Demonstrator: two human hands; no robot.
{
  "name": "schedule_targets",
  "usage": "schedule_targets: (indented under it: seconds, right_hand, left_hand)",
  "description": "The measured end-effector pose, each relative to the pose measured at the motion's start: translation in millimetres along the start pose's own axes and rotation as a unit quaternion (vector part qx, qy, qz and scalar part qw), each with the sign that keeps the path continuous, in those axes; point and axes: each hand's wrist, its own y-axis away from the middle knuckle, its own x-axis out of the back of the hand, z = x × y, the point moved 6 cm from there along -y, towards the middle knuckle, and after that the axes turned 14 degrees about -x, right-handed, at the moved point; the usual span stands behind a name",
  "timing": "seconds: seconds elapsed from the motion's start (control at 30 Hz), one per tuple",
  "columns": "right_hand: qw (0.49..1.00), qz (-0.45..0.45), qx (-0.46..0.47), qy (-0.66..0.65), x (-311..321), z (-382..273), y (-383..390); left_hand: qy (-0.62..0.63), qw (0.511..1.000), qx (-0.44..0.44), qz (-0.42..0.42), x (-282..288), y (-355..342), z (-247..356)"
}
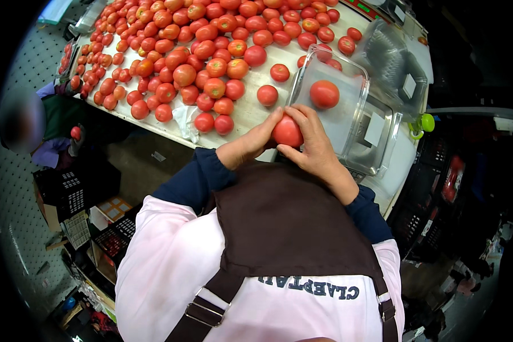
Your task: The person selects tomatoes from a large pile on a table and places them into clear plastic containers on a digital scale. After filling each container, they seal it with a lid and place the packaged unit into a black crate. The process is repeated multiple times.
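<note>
Both my hands are closed round a red tomato (286, 133) at the table's front edge: my left hand (251, 137) on its left, my right hand (312, 149) over its right side and below it. Just beyond them a clear plastic tray (353, 77) holds a single tomato (324, 94). Another clear container (386, 142) with a white label lies beside it on the right. Loose tomatoes (184, 74) cover much of the white table (273, 60) to the left, and a crumpled white tissue or bag (186, 121) lies near the front edge.
Stacked clear lids or trays (382, 51) sit at the back right, above a bright green object (427, 122). A co-worker (60, 125) stands at the left, a tomato in their hand. Black crates (62, 191) are below at left, with more dark crates (427, 188) at right.
</note>
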Motion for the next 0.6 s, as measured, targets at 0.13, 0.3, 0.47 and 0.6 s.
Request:
schedule_targets:
  seconds: [0.13,0.3,0.47,0.6]
  right_hand:
    - [0.993,0.037,-0.115,-0.013,16.8,39.9,15.4]
    - [0.987,0.071,-0.121,0.084,11.1,70.4,17.4]
    - [0.987,0.047,-0.093,0.125,-8.0,77.7,16.7]
    - [0.988,0.071,-0.121,0.066,16.7,67.4,17.7]
  left_hand:
    - [-0.190,0.967,-0.077,-0.151,30.4,2.2,-2.4]
    - [-0.229,0.962,-0.124,0.080,98.3,14.3,5.2]
    - [-0.291,0.908,-0.156,0.259,191.9,43.3,-2.0]
    - [-0.443,0.818,-0.215,0.295,245.7,60.1,-15.9]
